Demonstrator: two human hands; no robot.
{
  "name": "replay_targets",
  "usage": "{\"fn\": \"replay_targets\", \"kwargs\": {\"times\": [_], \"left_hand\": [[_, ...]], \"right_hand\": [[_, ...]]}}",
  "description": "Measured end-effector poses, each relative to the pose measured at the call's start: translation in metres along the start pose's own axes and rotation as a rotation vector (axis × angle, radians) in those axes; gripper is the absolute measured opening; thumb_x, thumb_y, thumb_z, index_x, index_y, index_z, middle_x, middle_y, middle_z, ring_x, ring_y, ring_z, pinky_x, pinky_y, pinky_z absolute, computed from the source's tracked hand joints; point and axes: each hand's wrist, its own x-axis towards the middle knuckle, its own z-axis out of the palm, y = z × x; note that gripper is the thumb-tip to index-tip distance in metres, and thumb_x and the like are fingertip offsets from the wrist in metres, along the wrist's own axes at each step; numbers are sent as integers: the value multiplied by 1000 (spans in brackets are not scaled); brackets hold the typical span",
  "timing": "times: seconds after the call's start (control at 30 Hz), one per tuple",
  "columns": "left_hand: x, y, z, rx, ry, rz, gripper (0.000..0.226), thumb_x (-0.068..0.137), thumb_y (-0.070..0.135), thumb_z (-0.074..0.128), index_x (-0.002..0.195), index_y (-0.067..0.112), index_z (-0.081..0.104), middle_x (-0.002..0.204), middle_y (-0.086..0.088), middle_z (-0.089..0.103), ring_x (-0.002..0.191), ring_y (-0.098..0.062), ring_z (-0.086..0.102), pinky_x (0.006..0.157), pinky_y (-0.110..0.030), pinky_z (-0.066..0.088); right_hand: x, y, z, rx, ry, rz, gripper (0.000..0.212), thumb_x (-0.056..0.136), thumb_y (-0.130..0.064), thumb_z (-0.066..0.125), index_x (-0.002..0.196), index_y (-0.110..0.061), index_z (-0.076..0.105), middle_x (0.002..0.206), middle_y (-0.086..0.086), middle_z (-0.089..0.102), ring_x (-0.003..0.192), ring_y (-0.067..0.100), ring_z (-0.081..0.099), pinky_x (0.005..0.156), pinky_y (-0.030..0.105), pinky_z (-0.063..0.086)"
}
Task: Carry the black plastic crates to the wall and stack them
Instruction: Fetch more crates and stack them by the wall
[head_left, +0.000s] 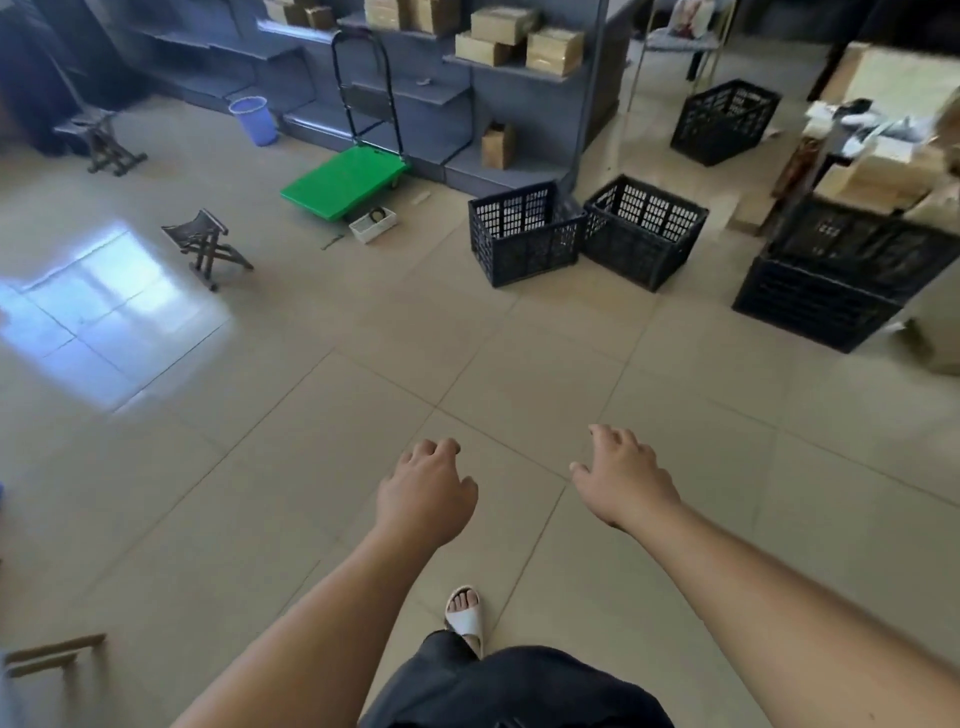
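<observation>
Two black crates (582, 234), touching, on the floor at middle distance, right of centre. A third crate (724, 122) farther right; a stacked pair (831, 280) at the right edge. Left hand (423, 499) and right hand (621, 475): empty, fingers loosely curled, outstretched, apparently approaching. Green trolley (345, 182) at the far shelving.

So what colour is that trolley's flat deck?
Bright green, with a black handle; the head view shows the trolley plainly.

Perforated plastic crates (527, 234), glossy tiles (311, 415)
</observation>
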Motion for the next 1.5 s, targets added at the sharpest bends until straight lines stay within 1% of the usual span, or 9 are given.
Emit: {"fn": "replay_targets", "kwargs": {"times": [0.23,0.4,0.53,0.73,0.87,1.03,1.2,1.33,1.5], "left_hand": [[154,30,-71,65,-26,107,52,101,41,45,151,25,40,149,-2,45,133,-29,47,98,-45,45],[243,83,-86,88,-86,177,55,99,38,46,152,26,37,148,-3,45,133,-30,46,94,-46,48],[317,138,-89,125,-118,200,55,99,36,46,152,27,36,150,-2,44,134,-29,46,96,-45,44],[406,220,-120,121,-100,153,53,102,38,42,153,25,35,150,-4,44,134,-30,45,96,-45,45],[461,256,-144,119,-82,142,53,104,41,41,154,25,35,151,-4,43,136,-31,45,98,-45,44],[541,276,-170,101,-80,98,54,104,42,41,155,25,36,150,-4,44,136,-30,46,99,-45,45],[648,292,-205,63,-47,92,52,103,40,42,152,24,39,148,-4,46,134,-31,47,99,-45,47],[737,302,-245,-18,-10,83,49,103,38,43,149,21,42,144,-5,48,131,-31,49,96,-46,50],[839,317,-286,5,-33,99,44,103,37,44,144,21,45,141,-5,50,129,-31,51,96,-47,50]], "right_hand": [[102,-17,-48,76,13,188,58,102,-44,46,152,-19,30,153,11,38,137,36,40,104,47,41],[180,-2,-87,116,32,241,55,103,-40,44,152,-19,30,152,10,38,134,35,41,102,46,41],[260,23,-121,125,17,226,53,104,-38,41,151,-19,29,151,9,37,131,33,41,97,43,41],[373,55,-203,55,-10,153,52,102,-42,41,148,-19,32,150,10,38,132,35,41,101,46,42],[447,55,-254,22,-17,109,53,103,-43,40,149,-18,32,151,11,38,134,35,40,103,47,41],[536,37,-295,-2,-42,56,55,104,-45,40,152,-19,29,153,11,36,135,35,39,103,48,40],[640,17,-336,-31,-25,62,57,104,-45,40,153,-20,27,155,11,35,134,34,40,102,48,41],[715,0,-372,-27,-22,140,59,104,-44,41,155,-19,26,158,10,33,137,33,39,104,48,40],[799,-17,-406,8,-14,263,55,103,-45,44,150,-19,33,154,10,39,135,34,42,102,47,42]]}}
